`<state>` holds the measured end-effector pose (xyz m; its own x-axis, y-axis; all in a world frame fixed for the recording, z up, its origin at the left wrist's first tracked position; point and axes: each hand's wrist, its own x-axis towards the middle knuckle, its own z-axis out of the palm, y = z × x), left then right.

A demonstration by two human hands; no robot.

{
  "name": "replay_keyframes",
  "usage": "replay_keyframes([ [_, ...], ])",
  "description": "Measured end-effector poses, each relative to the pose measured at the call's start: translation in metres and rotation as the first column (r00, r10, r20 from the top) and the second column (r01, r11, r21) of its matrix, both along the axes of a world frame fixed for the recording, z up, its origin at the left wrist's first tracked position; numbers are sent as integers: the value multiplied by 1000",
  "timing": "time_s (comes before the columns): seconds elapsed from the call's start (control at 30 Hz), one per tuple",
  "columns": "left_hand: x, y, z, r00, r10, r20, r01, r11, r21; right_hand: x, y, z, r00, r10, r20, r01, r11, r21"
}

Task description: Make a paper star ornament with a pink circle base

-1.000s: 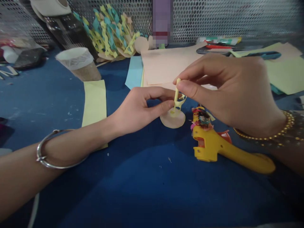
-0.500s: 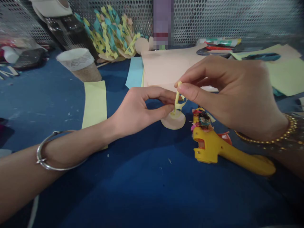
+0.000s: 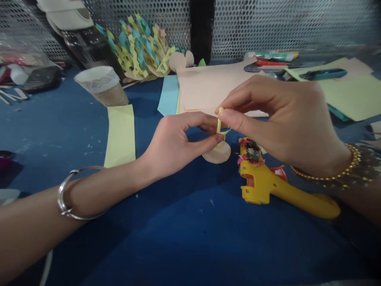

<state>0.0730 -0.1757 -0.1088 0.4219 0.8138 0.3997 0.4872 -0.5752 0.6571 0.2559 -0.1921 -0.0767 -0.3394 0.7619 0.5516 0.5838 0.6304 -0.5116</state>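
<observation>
A small yellow paper strip [image 3: 219,126] stands up from a round pale paper disc [image 3: 218,155] on the blue table. Its top is pinched between the thumb and fingertips of my right hand [image 3: 276,115]. Lower down, near the disc, my left hand [image 3: 178,139] closes its thumb and fingers on the same strip, covering part of it. A thin curl of the strip shows between the two hands. Just right of the disc lies a yellow glue gun [image 3: 262,182], its nozzle end crusted with coloured scraps.
A yellow paper strip [image 3: 120,135] lies left of my hands, below a paper cup [image 3: 102,85]. Behind are pink sheets [image 3: 205,89], a bunch of paper star strips [image 3: 143,45] and a dark bottle [image 3: 89,47]. Yellow sheets [image 3: 351,93] and a blue-handled cutter [image 3: 324,74] lie at right.
My left thumb has moved slightly right, across the strip and over the disc's upper edge. My right hand has shifted a little left and down, still pinching the strip's top.
</observation>
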Motion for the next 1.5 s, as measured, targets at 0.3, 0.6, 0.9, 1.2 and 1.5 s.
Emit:
replay_keyframes([
  [0.3, -2, 6, -3, 995, -18, 94, 25, 997, -77, 4, 0, 1, 999, -14, -36, 14, 1000, 7],
  [0.6, -4, 11, -4, 994, 1, 110, 10, 994, -106, 7, 1, 0, 1000, 2, -12, -2, 999, 36],
  [0.9, -3, 10, -4, 986, -83, 144, 101, 987, -126, 8, 2, -3, 1000, -5, 10, 4, 999, 40],
  [1.2, -2, 9, -5, 966, -137, 217, 158, 984, -83, 7, 1, -2, 1000, 3, 13, -4, 1000, 27],
  [1.5, -2, 9, -7, 960, -142, 243, 150, 989, -17, 8, 2, 3, 997, -1, -79, -2, 999, -34],
])
